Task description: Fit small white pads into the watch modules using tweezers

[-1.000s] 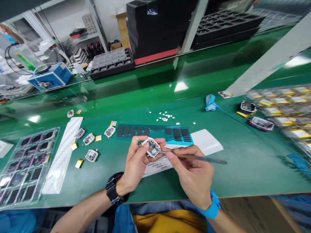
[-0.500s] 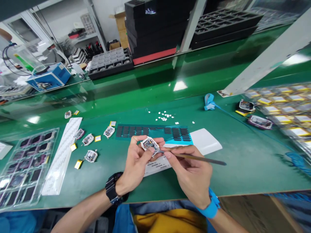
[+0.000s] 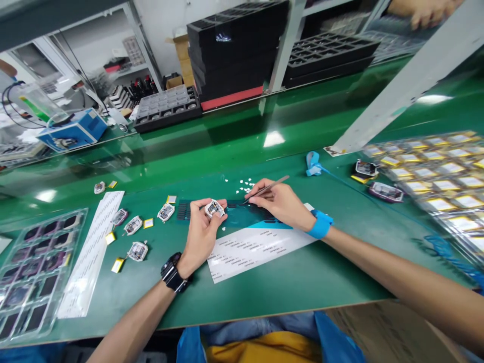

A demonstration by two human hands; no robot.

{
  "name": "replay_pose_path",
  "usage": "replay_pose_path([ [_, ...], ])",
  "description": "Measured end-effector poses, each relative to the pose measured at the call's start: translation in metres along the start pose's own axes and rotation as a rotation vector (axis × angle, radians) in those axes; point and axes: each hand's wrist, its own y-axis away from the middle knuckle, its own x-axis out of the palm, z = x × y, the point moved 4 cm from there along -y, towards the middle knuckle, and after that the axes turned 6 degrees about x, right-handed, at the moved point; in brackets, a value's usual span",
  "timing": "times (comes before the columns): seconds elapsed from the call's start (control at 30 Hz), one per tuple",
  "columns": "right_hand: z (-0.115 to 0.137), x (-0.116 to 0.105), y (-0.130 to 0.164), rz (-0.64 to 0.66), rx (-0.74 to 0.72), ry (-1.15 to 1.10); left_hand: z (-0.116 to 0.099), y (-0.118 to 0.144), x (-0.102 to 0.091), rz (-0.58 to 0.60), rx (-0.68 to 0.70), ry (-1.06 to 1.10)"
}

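Observation:
My left hand (image 3: pixel 201 233) grips a small white watch case (image 3: pixel 215 207), its inner electronics facing up. Further right, my right hand (image 3: pixel 283 203) is closed round metal tweezers (image 3: pixel 273 184). Their tips point down and left at a teal sheet (image 3: pixel 240 218) carrying rows of small black strips; whether they touch it I cannot tell. Part of that sheet lies hidden under my hands. Just behind it are several tiny white pieces (image 3: pixel 242 185) scattered on the bench. A printed white backing sheet (image 3: pixel 249 252) lies in front.
Several opened watch cases (image 3: pixel 137 250) with yellow-edged batteries (image 3: pixel 117 265) lie to the left, beside a long white strip (image 3: pixel 88 257) and a clear tray (image 3: pixel 38 272). Rightward are a battery tray (image 3: pixel 440 186), a blue cord (image 3: pixel 340 176) and a slanted post (image 3: pixel 393 85). Another person's hand (image 3: pixel 423 11) shows top right.
My right hand has moved the tweezers away from the watch case, up to the teal sheet. My left hand has shifted slightly left with the case. Another person's hand has appeared top right.

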Motion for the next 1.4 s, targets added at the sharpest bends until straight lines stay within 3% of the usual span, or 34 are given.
replay_pose_path([
  [0.17,-0.007,0.003,0.003,0.008,-0.005,-0.007,0.013,-0.002,-0.002,-0.016,-0.081,0.023],
  [0.47,-0.016,0.003,-0.004,-0.015,-0.009,-0.005,0.017,-0.002,-0.002,-0.020,-0.062,-0.037],
  [0.6,-0.022,0.002,-0.014,0.073,0.037,-0.170,0.016,-0.001,-0.001,-0.008,-0.057,-0.081],
  [0.97,-0.021,-0.004,-0.017,0.283,0.042,-0.216,0.018,0.000,0.000,0.005,-0.019,-0.133],
  [1.07,-0.015,-0.005,-0.014,0.220,0.012,-0.154,0.016,0.000,0.000,-0.023,-0.023,-0.102],
  [1.23,0.009,-0.004,0.000,-0.037,-0.120,0.327,0.000,0.000,0.004,-0.052,0.068,-0.047],
  [1.3,0.009,0.000,0.002,-0.044,-0.083,0.300,-0.004,-0.002,0.008,-0.003,0.070,-0.025],
  [1.4,-0.001,0.006,0.001,-0.037,0.044,0.022,-0.002,-0.009,0.015,0.083,0.043,-0.010],
])
